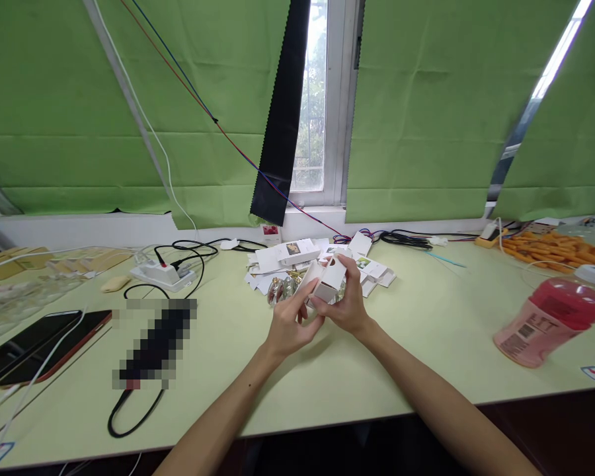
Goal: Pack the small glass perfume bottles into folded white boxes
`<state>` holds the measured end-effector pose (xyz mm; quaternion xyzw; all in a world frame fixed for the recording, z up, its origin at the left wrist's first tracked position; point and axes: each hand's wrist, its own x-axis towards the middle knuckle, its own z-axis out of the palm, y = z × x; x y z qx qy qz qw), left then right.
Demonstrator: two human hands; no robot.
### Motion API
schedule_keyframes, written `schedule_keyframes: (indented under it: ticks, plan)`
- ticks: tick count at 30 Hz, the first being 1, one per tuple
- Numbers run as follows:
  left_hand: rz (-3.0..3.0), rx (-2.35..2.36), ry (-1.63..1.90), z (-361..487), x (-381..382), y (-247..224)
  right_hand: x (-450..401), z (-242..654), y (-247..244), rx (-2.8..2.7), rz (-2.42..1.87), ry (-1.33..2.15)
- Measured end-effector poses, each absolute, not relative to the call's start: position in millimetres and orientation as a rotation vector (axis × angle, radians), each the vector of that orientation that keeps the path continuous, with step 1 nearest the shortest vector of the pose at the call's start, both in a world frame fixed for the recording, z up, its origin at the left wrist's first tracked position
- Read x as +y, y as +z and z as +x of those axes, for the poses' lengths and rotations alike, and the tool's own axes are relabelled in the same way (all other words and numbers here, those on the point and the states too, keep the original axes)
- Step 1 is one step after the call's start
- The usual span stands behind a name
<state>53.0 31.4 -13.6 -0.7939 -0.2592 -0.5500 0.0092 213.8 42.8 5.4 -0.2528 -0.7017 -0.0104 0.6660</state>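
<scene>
Both hands hold a small white box [330, 276] above the middle of the table, with one end tilted toward me. My left hand [288, 324] has its fingers closed on the box's left side. On the right side, my right hand [350, 297] grips it with fingers over the top edge and the thumb below. Just behind the hands lies a pile of flat and folded white boxes [297, 251]. Several small clear-wrapped items [281, 289] sit at the front of that pile, partly hidden by my left hand.
On the pale green table [426, 344] a pink bottle [545, 320] stands tilted in view at the right, before orange items [555, 250]. At the left are two phones [54, 347], a power strip [163, 274], cables and a pixelated dark object [156, 344].
</scene>
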Motion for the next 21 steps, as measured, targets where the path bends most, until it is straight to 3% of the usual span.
schedule_keyframes:
  ticks: [21]
  plan:
    - [-2.474, -0.814, -1.711, 54.6, 30.3, -10.8, 41.8, 213.5, 5.4, -1.577, -0.568, 0.011]
